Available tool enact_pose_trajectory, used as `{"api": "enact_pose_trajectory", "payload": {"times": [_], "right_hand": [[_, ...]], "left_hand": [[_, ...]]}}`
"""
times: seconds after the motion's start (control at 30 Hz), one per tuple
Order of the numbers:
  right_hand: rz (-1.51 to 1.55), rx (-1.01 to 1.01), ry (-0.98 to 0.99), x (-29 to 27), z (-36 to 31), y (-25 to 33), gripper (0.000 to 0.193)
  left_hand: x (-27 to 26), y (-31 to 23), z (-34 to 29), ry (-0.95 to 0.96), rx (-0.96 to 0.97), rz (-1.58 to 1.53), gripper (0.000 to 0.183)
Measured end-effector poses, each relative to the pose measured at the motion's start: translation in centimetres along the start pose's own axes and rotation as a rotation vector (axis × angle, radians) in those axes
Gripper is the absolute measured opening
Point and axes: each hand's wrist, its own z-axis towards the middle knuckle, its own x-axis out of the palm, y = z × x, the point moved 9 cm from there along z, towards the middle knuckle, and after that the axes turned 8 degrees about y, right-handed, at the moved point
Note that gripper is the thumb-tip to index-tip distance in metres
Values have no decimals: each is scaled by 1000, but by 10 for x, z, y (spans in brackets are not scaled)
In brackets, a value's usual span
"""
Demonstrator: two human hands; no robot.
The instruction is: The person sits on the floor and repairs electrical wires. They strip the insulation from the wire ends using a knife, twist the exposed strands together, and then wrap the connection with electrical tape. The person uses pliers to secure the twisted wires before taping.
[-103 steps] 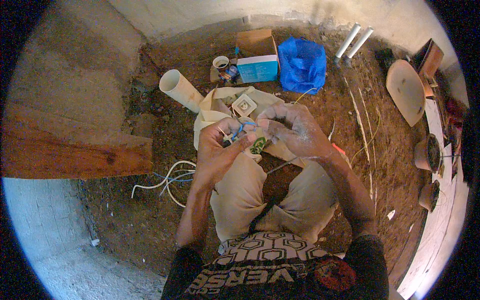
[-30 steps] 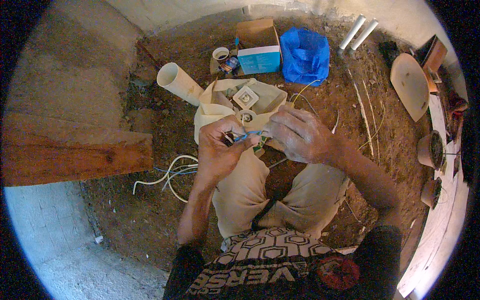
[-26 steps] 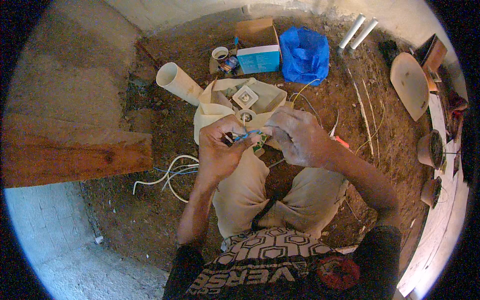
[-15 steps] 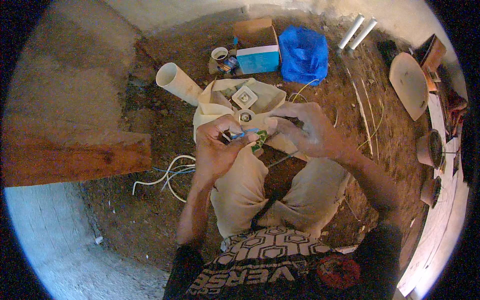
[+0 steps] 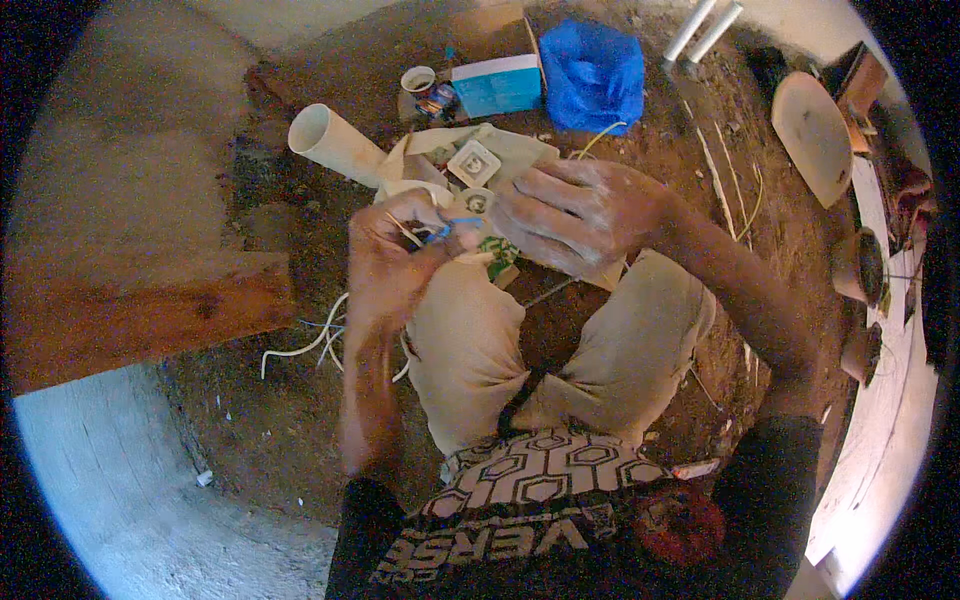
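Observation:
My left hand (image 5: 395, 245) is closed in a pinch on thin blue and white electrical wires (image 5: 465, 221). Close beside it, my right hand (image 5: 590, 215) reaches across with its back up and fingers stretched out; its thumb and fingertips are partly hidden. Below the fingertips, a small green patterned piece (image 5: 500, 262) shows over my lap, its kind unclear. Just beyond the hands, a square white electrical fitting (image 5: 473, 163) lies on beige cloth (image 5: 520, 146). A round fitting with a metal centre (image 5: 478, 203) is nearer, partly covered by the hands.
A wide white pipe (image 5: 335, 140) leans at the left of the cloth. Farther back are a blue-and-white carton (image 5: 497, 85), a blue plastic bag (image 5: 592, 78) and an open cup (image 5: 418, 80). A wooden beam (image 5: 150, 320) juts in from the left. Loose cable (image 5: 300, 350) lies beside my left leg.
My right hand has turned its back up and stretched its fingers out of a pinch. My left hand keeps its pinch on the wires. The whole view has shifted slightly.

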Motion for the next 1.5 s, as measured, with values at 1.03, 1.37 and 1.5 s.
{"api": "enact_pose_trajectory", "payload": {"times": [1.03, 1.37, 1.5], "right_hand": [[270, 1640, 770, 370, -427, -23, 28], [110, 1510, 397, 309, -310, -41, 24], [336, 1546, 722, 388, -339, -37, 23]], "left_hand": [[-48, 3, 9, -205, 109, -131, 21], [-33, 2, 16, -152, 119, 91, 16], [-21, -5, 14, -88, 33, 126, 12]]}}
